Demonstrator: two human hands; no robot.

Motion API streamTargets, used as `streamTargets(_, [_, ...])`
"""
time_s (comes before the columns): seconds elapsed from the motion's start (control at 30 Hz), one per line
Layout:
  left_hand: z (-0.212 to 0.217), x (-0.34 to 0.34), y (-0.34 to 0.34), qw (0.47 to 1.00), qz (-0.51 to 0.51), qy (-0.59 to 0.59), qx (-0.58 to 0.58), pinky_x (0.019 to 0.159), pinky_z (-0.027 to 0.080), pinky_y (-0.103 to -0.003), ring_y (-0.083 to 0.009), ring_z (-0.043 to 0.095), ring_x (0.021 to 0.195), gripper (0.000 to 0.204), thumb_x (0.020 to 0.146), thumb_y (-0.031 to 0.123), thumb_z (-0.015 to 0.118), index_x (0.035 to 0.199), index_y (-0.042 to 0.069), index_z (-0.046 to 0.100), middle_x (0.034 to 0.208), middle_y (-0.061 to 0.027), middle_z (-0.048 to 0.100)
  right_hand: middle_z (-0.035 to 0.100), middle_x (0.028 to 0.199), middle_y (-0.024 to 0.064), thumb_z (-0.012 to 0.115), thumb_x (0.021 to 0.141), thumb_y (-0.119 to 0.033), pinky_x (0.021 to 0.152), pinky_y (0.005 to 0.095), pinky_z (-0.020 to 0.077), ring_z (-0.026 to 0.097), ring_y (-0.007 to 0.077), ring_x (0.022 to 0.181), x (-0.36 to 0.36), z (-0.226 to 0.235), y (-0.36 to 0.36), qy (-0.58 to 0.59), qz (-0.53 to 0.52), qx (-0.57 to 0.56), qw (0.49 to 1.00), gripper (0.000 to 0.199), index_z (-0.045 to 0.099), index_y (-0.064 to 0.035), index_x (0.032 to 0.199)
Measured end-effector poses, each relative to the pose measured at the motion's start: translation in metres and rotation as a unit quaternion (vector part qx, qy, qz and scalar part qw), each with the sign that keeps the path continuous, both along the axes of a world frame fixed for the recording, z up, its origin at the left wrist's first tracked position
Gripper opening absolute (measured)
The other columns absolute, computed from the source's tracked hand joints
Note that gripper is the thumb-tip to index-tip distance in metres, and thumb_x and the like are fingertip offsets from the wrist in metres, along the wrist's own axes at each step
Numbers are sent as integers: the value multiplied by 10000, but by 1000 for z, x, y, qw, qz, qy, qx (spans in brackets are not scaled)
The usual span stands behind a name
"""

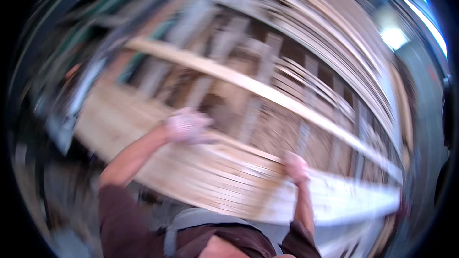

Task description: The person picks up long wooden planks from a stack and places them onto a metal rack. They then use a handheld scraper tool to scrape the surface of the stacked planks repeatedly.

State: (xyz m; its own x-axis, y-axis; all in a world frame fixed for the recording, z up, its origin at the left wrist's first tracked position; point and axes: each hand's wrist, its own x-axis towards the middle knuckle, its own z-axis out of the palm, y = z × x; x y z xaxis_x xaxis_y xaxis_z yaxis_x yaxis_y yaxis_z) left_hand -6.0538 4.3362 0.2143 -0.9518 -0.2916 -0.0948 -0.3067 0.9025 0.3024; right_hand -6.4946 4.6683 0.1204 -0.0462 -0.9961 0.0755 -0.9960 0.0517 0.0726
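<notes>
Pale wooden boards [205, 172] lie side by side in front of me, their long edges running from upper left to lower right. My left hand [188, 125], in a whitish glove, is closed over the far edge of the outermost board [248, 149], thumb on the near side. Farther right along that edge is my right hand [295, 166], also gloved, with its fingers wrapped over the wood. Motion smears both hands, so finger details are faint. Beyond them, a single long board [248, 83] lies across grey crosspieces, apart from both hands.
Grey crosspieces [251, 119] with gaps between them run beneath the boards. Behind, long wooden strips [325, 24] are stacked lengthwise. Dark and green framework [103, 7] stands at the far left. Bright lights [394, 38] show at upper right.
</notes>
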Motion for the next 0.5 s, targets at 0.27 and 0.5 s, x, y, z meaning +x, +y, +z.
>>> streamTargets(0.27, [-30,-24,43,985,152,79,-12,813,526,-496,-391,679,906,568,903,468,730,1255,25,688,956,-188,700,755,899,105,465,1042,-459,753,497,557,740,305,854,53,85,-47,-182,-254,172,934,464,752,-115,922])
streamTargets(0.5, [-38,-32,46,990,129,59,1,796,533,-488,-399,681,902,411,1060,354,552,1215,11,718,971,-192,704,763,970,113,416,1050,-546,872,489,544,727,333,991,68,89,-37,-208,-286,174,919,541,766,-134,1035])
